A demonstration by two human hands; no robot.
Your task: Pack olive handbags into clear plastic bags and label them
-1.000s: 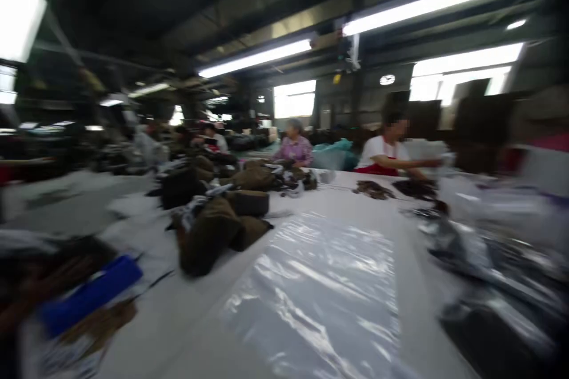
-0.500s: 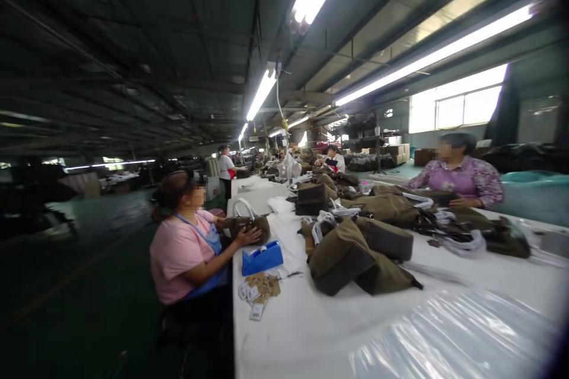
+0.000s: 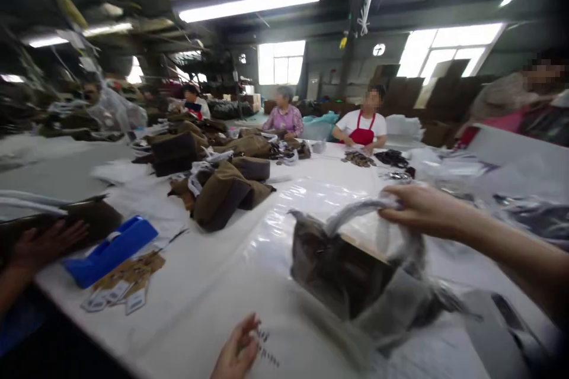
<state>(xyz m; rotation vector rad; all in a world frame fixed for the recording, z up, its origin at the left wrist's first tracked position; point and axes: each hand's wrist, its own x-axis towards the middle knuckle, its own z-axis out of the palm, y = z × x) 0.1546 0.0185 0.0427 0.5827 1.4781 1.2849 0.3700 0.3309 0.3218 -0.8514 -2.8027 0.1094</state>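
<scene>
My right hand (image 3: 404, 207) reaches in from the right, its fingers closed round the pale wrapped handle (image 3: 355, 213) of a dark brown handbag (image 3: 338, 272). The handbag hangs upright just over the table, with see-through plastic around its lower part; motion blurs it. My left hand (image 3: 237, 349) is low in the middle, apart from the handbag. Its fingers are loosely bent and apart, with nothing visible in them. Dark written marks (image 3: 269, 349) show on the white table surface (image 3: 186, 320) beside it.
A blue tape dispenser (image 3: 113, 251) and tags (image 3: 128, 284) lie left, beside a co-worker's hand (image 3: 48, 243) on another bag. Brown bags (image 3: 222, 195) are piled farther back. Clear plastic sheets (image 3: 284, 213) lie behind the handbag. A person in a red apron (image 3: 364, 130) sits across.
The view has swung right and down. Both my hands have come into view, the right one with a handbag. The pile of bags now appears farther left.
</scene>
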